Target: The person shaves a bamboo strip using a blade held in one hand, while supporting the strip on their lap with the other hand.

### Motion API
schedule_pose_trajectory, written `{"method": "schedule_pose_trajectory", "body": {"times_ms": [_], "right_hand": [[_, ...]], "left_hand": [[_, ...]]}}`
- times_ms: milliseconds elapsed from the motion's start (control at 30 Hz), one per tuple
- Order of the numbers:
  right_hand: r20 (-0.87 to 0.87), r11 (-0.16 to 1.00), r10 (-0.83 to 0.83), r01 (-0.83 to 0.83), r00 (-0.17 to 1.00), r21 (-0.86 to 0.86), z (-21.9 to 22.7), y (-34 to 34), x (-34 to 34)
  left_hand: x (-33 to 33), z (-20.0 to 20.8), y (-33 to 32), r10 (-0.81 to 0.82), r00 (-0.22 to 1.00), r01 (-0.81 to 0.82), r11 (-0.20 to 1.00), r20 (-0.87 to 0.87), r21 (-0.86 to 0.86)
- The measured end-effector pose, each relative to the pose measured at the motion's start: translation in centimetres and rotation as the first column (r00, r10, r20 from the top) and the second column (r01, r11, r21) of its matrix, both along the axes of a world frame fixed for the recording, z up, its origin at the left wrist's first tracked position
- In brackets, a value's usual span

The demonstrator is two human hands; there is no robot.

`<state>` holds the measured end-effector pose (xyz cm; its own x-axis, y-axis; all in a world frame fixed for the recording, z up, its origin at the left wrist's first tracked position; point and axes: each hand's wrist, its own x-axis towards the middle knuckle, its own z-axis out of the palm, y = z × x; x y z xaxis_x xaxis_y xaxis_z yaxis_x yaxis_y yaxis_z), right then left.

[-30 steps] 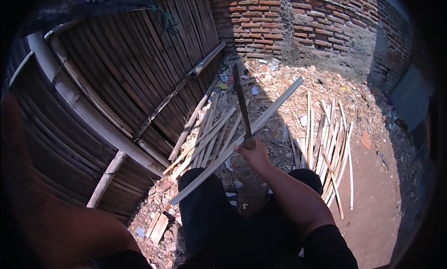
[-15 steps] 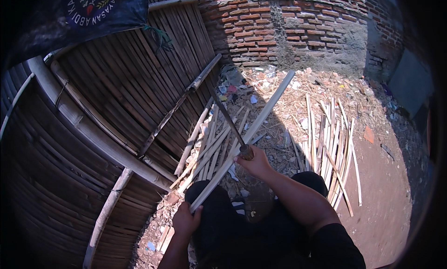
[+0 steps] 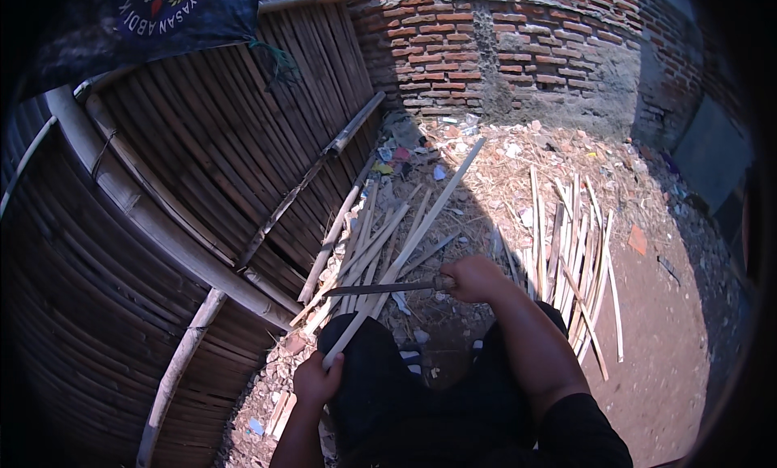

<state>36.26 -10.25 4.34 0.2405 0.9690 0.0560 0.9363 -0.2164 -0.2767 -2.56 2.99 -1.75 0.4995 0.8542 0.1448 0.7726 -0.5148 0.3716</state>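
My left hand [image 3: 317,378] is closed round the near end of a long pale bamboo strip [image 3: 421,230], which slants away up and to the right over my left knee. In my right hand [image 3: 477,278] is the wooden handle of a machete, gripped in a closed fist. The dark machete blade [image 3: 380,289] points left and lies across the strip, a little beyond my left hand. Whether its edge cuts into the strip cannot be made out.
Several split bamboo strips [image 3: 371,245] lie at the foot of a slatted bamboo wall [image 3: 218,136] on the left. Another pile of strips [image 3: 579,257] lies on the ground to the right. A brick wall [image 3: 550,55] stands behind, with litter and straw before it.
The machete has swung from pointing up and away to lying crosswise over the strip. My right hand has shifted right, and the strip's far end has dropped and moved left.
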Motion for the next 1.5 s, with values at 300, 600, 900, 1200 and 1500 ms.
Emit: {"method": "schedule_pose_trajectory", "body": {"times_ms": [300,600,900,1200,1500], "right_hand": [[-0.014,0.998,-0.062,0.062,0.998,-0.017,-0.6,0.3,0.0],[-0.135,0.980,-0.165,0.178,0.977,0.089,-1.1,0.1,2.5],[0.035,0.992,0.125,-0.125,0.992,-0.002,-1.2,1.0,-0.9],[-0.133,0.922,-0.336,0.355,0.932,0.156,-0.5,-0.2,3.1],[0.017,0.993,0.119,-0.120,0.993,0.005,-0.8,1.4,-1.9]], "left_hand": [[-1.3,-0.7,-0.5,-0.055,0.998,0.054,0.998,-0.035,-0.009],[-1.7,-1.1,0.1,-0.084,0.996,0.086,0.994,0.032,-0.064],[-1.7,-0.7,0.3,-0.065,0.998,0.065,0.991,0.002,-0.120],[-2.2,-1.4,1.0,-0.048,0.992,0.074,0.971,0.116,-0.227],[-2.5,-0.6,1.2,-0.050,0.993,0.080,0.953,0.108,-0.291]]}}
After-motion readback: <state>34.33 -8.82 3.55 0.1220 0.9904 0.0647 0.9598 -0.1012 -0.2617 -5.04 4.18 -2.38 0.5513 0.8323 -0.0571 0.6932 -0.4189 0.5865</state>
